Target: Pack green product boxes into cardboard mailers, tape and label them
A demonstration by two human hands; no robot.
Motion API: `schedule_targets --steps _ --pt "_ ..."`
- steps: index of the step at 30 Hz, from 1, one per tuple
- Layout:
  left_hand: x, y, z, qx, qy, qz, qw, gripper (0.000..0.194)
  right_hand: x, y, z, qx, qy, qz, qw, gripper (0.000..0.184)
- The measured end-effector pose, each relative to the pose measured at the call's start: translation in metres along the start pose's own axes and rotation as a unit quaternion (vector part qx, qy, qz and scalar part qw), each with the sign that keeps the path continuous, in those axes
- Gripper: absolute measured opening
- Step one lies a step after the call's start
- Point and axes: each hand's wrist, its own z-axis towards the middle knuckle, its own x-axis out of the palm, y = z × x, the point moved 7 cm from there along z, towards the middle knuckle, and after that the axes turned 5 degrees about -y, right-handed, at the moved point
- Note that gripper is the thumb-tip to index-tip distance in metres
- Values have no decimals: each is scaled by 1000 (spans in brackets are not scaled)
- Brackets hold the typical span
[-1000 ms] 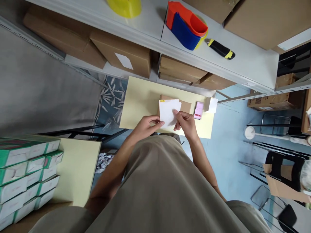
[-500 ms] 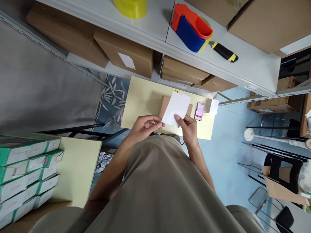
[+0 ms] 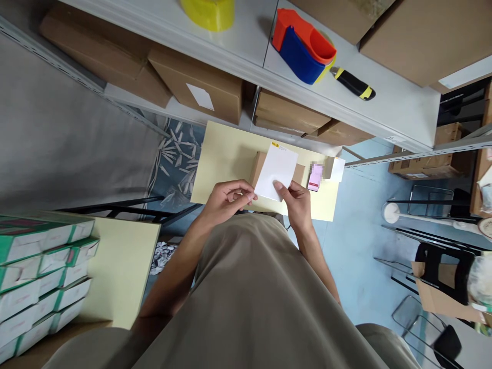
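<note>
One white card (image 3: 277, 168), pinched in fingers of right hand (image 3: 300, 205), left hand (image 3: 226, 202) at its corner, hold unclear

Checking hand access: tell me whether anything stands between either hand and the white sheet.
Nothing visible does. The right hand pinches the white sheet; the left hand is at its near left corner, contact unclear. The cardboard box shows behind the sheet, not between.

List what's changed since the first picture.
The white sheet has tilted, its top leaning rightward; its yellow-marked corner is higher and farther right. The right hand still holds it; whether the left hand let go is unclear. The smartphone stayed put.
</note>
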Motion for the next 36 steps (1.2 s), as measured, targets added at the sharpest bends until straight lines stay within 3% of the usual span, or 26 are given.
schedule_targets --steps 4,8,12,16,20,23,27,30,32,36 --pt "2 -6 0 33 7 15 999 31 7 -16 5 11 17 -61 998 51" --pt "2 -10 2 68 -3 66 995 31 7 -7 1 -79 -22 -129 988 51" --pt "3 -10 2 114 10 123 986 24 20 14 -15 -141 64 -108 982 32" --pt "5 -6 0 146 29 153 977 13 26 18 -18 -142 80 -105 981 29" --pt "2 7 4 166 20 212 963 3 29 1 -12 -109 78 -115 984 27" --pt "-18 33 12 154 -12 291 944 4 13 -12 -5 -75 39 -99 991 26" --pt "-73 73 20 100 -77 363 923 6 -27 -22 4 -15 -27 -37 999 28" --pt "-99 87 22 26 -103 316 943 13 -39 -20 7 10 -26 -7 1000 31" --pt "-87 84 24 -9 -71 221 973 25 -30 -16 6 11 -1 2 1000 34" --pt "-23 55 28 -2 19 45 999 55 4 -11 0 12 43 19 999 41"
